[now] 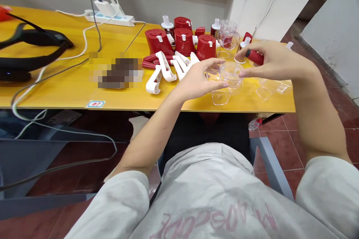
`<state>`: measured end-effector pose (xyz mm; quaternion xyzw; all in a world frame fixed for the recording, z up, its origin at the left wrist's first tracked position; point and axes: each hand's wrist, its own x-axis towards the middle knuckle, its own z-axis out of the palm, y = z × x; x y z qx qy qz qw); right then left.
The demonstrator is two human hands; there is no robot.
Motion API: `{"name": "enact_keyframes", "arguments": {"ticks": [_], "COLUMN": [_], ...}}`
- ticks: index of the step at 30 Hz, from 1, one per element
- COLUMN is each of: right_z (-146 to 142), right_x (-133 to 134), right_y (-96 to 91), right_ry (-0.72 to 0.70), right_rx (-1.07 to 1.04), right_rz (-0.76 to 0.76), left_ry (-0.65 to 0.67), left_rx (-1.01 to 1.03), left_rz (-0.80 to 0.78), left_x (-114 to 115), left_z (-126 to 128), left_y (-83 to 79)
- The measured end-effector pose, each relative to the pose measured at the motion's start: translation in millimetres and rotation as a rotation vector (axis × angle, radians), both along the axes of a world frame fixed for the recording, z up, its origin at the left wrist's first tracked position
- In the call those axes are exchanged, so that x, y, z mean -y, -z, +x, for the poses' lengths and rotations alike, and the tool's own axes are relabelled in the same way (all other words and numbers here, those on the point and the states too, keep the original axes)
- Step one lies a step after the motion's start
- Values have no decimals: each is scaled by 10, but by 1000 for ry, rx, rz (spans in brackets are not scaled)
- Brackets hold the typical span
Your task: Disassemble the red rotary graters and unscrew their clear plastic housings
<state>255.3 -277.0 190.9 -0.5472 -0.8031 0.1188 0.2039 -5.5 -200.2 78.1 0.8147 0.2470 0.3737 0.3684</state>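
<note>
My left hand (198, 79) is closed round the side of a clear plastic container (232, 73), held just above the front of the table. On the container's other side is my right hand (270, 59), its thumb at the container's rim. Tucked in that hand is a screwdriver (255, 57) with a red and black handle; its shaft is hidden. Another clear plastic piece (220, 98) shows below the left thumb. White curved plastic handles (166, 67) and dark red strips (150, 63) lie left of my left hand.
Several red plastic housings (183, 42) stand behind my hands, beside small motors with white tops (167, 26). Clear cups (228, 31) are stacked at the back right, more clear parts (270, 87) lie right. A power strip (112, 18), cables and black glasses-like headset (36, 50) occupy the left.
</note>
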Motion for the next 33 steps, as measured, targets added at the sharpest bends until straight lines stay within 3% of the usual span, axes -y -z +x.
{"name": "enact_keyframes", "arguments": {"ticks": [4, 7, 10, 19, 25, 33], "right_z": [-3, -15, -51, -61, -18, -63], "right_x": [9, -79, -168, -161, -261, -238], "right_y": [-68, -58, 15, 372, 581, 565], "right_ry": [166, 175, 169, 292, 348, 308], "right_rx": [-407, -603, -784, -913, -999, -1010], "right_rz": [277, 566, 716, 458, 437, 444], "left_ry": [-4, 22, 41, 53, 48, 40], "left_rx": [-14, -20, -37, -67, -99, -75], "left_rz": [13, 55, 85, 125, 198, 213], "left_x": [-8, -2, 7, -19, 1, 20], "left_z": [-14, -32, -44, -45, -37, -20], "left_y": [-8, -33, -72, -106, -147, -276]}}
